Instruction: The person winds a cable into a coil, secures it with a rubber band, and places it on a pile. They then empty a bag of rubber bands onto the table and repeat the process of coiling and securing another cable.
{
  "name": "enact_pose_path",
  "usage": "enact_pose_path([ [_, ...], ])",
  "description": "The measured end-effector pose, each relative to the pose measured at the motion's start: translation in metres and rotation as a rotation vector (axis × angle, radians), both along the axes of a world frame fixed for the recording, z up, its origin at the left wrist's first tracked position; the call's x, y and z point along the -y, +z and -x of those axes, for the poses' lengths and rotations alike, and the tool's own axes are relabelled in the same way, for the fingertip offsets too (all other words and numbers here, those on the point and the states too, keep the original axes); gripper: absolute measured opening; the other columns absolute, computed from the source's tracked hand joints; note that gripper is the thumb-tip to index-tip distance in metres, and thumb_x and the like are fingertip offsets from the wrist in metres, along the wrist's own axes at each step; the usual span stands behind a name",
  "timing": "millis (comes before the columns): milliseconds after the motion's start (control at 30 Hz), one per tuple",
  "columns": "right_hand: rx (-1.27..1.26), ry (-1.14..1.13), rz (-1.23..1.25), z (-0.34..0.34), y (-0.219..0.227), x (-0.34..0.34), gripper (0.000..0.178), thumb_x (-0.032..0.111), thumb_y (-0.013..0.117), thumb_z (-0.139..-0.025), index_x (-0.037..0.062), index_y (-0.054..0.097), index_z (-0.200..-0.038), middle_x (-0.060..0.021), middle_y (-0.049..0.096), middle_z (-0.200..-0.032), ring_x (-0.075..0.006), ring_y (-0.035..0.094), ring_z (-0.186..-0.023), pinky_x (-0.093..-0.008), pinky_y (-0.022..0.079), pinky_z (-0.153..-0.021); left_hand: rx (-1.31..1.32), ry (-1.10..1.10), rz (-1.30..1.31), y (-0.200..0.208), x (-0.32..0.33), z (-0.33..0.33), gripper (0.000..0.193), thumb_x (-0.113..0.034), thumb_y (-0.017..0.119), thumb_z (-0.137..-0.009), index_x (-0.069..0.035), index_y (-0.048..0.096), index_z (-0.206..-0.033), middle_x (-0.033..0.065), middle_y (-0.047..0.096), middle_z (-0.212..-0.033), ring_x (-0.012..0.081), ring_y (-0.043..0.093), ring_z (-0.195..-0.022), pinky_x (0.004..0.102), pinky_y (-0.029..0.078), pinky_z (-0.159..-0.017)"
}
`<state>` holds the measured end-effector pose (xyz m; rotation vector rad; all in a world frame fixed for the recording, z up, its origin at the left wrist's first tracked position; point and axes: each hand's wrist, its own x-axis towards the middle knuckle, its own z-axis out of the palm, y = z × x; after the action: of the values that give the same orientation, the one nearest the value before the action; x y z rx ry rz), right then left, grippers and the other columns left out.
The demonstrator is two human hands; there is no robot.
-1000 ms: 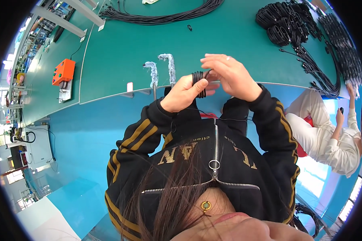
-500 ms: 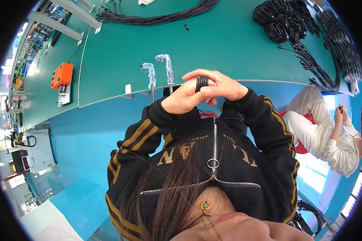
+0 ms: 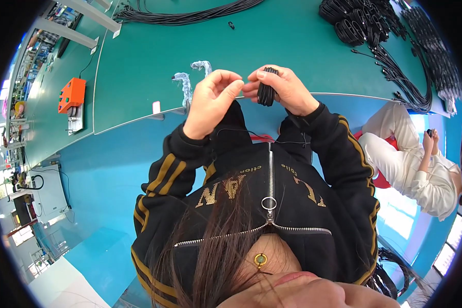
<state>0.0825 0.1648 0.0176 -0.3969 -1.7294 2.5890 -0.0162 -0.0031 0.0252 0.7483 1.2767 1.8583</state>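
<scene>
A small bundle of coiled black cable [image 3: 266,94] is in my right hand [image 3: 288,91], the thumb pressed across its top and the fingers behind it. Just left of it, my left hand [image 3: 210,105] is raised with thumb and forefinger bent together at the tips. Whether anything thin is pinched there cannot be made out. Both hands are in front of the table's near edge. Two hooked rods wrapped in pale plastic, a left hook [image 3: 183,82] and a right hook [image 3: 202,66], rise at that edge beside my left hand.
Heaped coils of black cable [image 3: 351,25] and loose cables [image 3: 408,87] lie on the green table [image 3: 292,49] at right. More long cables [image 3: 190,18] stretch along the back. An orange control box [image 3: 72,95] stands at left. A seated person in white [image 3: 413,164] is at right.
My hands have come apart, the left moving leftward off the coil. The cable coil now sits upright in my right hand alone. The view has shifted slightly.
</scene>
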Motion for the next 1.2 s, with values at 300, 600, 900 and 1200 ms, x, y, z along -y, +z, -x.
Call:
enact_pose_path([
  [300, -0.214, -0.05, -0.414, -0.001, -0.008, 0.02, 0.026, 0.019, 0.057, -0.091, -0.0001, 0.058, -0.11, -0.0158, 0.063, -0.113, -0.0273, 0.028, -0.136, -0.0403, 0.026, -0.109, -0.566, -0.143, 0.316, 0.007, 0.006, 0.006, 0.024, -0.015, 0.058, -0.092, 0.0, 0.056, -0.11, 0.0068, 0.053, -0.103, 0.014, 0.056, -0.093, 0.0287, 0.047, -0.082],
  [600, -0.332, -0.012, -0.485, 0.001, -0.01, 0.031, 0.027, 0.017, 0.057, -0.091, 0.0023, 0.058, -0.113, -0.018, 0.058, -0.125, -0.0295, 0.01, -0.142, -0.0442, 0.014, -0.112, -0.354, -0.401, 0.252, -0.007, 0.008, 0.002, 0.015, -0.011, 0.052, -0.095, 0.001, 0.056, -0.104, 0.0048, 0.057, -0.096, 0.0127, 0.057, -0.085, 0.0276, 0.048, -0.075],
  [900, -0.167, 0.168, 0.053, -0.008, 0.001, 0.013, 0.04, 0.009, 0.056, -0.087, 0.0026, 0.052, -0.126, -0.0161, 0.055, -0.128, -0.0276, 0.029, -0.137, -0.0372, 0.03, -0.107, -0.29, -0.337, 0.187, -0.007, 0.006, -0.003, 0.014, -0.01, 0.053, -0.093, 0.0, 0.053, -0.103, 0.005, 0.06, -0.089, 0.0118, 0.057, -0.078, 0.0264, 0.049, -0.07],
  [1200, -0.502, -0.151, -1.101, -0.002, -0.013, 0.016, 0.04, -0.008, 0.055, -0.077, 0.0009, 0.057, -0.115, -0.0137, 0.067, -0.102, -0.0218, 0.067, -0.089, -0.0315, 0.053, -0.073, -0.285, -0.38, 0.205, -0.013, 0.002, -0.01, 0.016, -0.01, 0.047, -0.096, 0.001, 0.053, -0.105, 0.0056, 0.059, -0.09, 0.012, 0.057, -0.081, 0.0266, 0.049, -0.075],
])
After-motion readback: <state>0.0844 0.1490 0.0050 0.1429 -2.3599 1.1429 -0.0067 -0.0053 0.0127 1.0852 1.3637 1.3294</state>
